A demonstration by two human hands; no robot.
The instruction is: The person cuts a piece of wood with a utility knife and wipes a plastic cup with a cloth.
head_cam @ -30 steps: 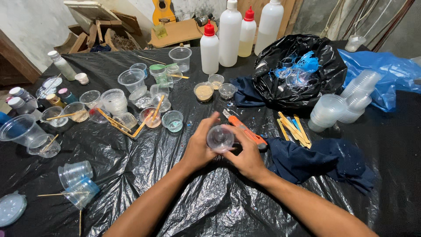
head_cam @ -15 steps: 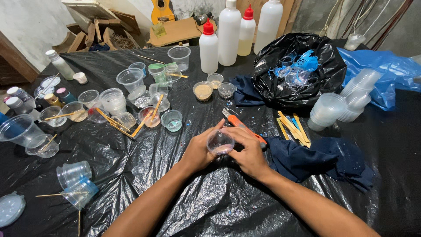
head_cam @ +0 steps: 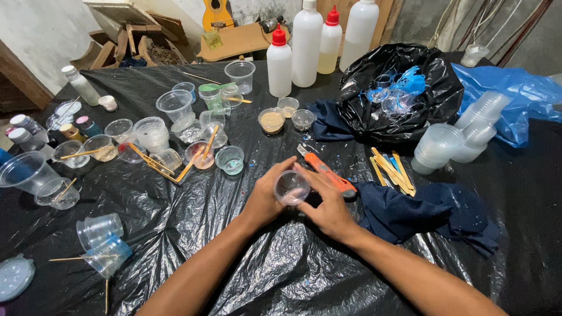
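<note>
- Hands first: the left hand [head_cam: 264, 199] and the right hand [head_cam: 329, 206] meet over the middle of the black plastic sheet [head_cam: 246, 275], both curled partway shut around one small clear cup [head_cam: 291, 187], thumbs and fingertips on its rim and sides.
- Cup sits between the two palms, tilted so its mouth faces up toward the camera; whether anything lies inside is too faint to tell — only a pale tint shows.
- Judged from the grip, the work is turning or cleaning out this cup by hand. Thin plastic like this likely buckles, so light pressure spread over several fingertips would serve better than a pinch.
- Orange utility knife [head_cam: 328, 173] lies just beside the right hand's fingers — worth keeping the knuckles off it while the cup is rotated.
- Dark blue cloth [head_cam: 421, 213] lies near the right wrist, within easy reach for wiping.
- Small cups with wooden stir sticks [head_cam: 175, 161] stand to the left, apart from the hands; elbows should stay low to avoid knocking them.
</note>
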